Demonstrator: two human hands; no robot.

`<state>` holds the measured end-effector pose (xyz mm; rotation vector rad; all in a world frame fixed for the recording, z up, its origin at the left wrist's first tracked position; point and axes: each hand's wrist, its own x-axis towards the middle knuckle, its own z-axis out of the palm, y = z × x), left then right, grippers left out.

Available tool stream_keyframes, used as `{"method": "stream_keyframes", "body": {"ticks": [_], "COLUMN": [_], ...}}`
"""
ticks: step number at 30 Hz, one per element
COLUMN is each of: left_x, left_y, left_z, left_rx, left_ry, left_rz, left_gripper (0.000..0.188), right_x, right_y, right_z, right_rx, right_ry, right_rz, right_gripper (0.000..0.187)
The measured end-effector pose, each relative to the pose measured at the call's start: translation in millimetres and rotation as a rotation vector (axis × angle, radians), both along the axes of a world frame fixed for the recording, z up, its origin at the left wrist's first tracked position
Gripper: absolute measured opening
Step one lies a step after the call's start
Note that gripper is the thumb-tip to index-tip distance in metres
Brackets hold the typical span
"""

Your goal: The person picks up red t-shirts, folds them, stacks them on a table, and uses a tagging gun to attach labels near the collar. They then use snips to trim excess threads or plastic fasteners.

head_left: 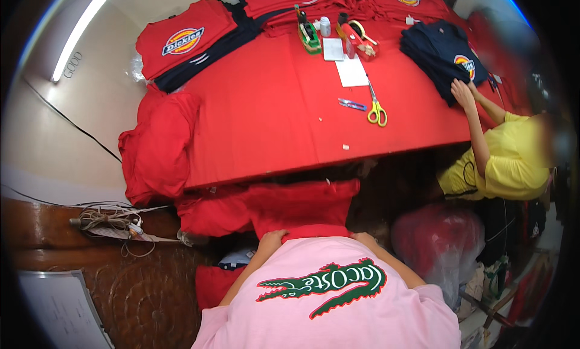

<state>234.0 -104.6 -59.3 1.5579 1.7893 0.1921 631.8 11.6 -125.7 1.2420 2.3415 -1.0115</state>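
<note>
A red garment (308, 207) hangs in front of me, below the near edge of the table, with its near edge close against my pink shirt (241, 310). My left hand (273, 239) grips that edge at its left end. At the right end, my right hand (364, 237) has hold of the same edge. Both hands are partly hidden by my shirt, and only some fingers show. The cloth between them is pulled fairly straight. More red cloth (214, 216) lies bunched to the left of the garment.
On the red-covered table (260, 113) lie yellow-handled scissors (376, 110), a blue thread snipper (352, 104), paper (351, 72) and tape dispensers (361, 44). Folded red shirts (187, 38) are stacked behind. At right, a person in yellow (513, 156) touches dark shirts (441, 56). A plastic-wrapped bundle (438, 234) stands below.
</note>
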Motion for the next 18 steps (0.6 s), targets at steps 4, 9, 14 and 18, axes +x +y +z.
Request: {"method": "stream_keyframes", "body": {"ticks": [4,9,14,18], "left_x": [3.6,19.4,31.8,-6.8], "left_y": [14.6,97.6,96.3,92.6], "left_z": [49.5,232.1,279.9,237.8], "left_rx": [0.350,0.475,0.735,0.537], "left_ry": [0.194,0.219,0.339,0.409], "left_rz": [-0.120,-0.238,-0.258,-0.466], "left_gripper": [0.023,0.025,0.028,0.024], "right_x": [2.3,20.5,10.5,20.6], "right_y": [14.2,74.1,85.3,106.0], "right_z": [89.0,281.1,331.6,293.9], "right_rx": [0.271,0.555,0.977,0.833], "right_ry": [0.104,0.443,0.424,0.186], "right_rz": [-0.119,-0.161,-0.039,0.279], "right_gripper": [0.019,0.019,0.020,0.023]}}
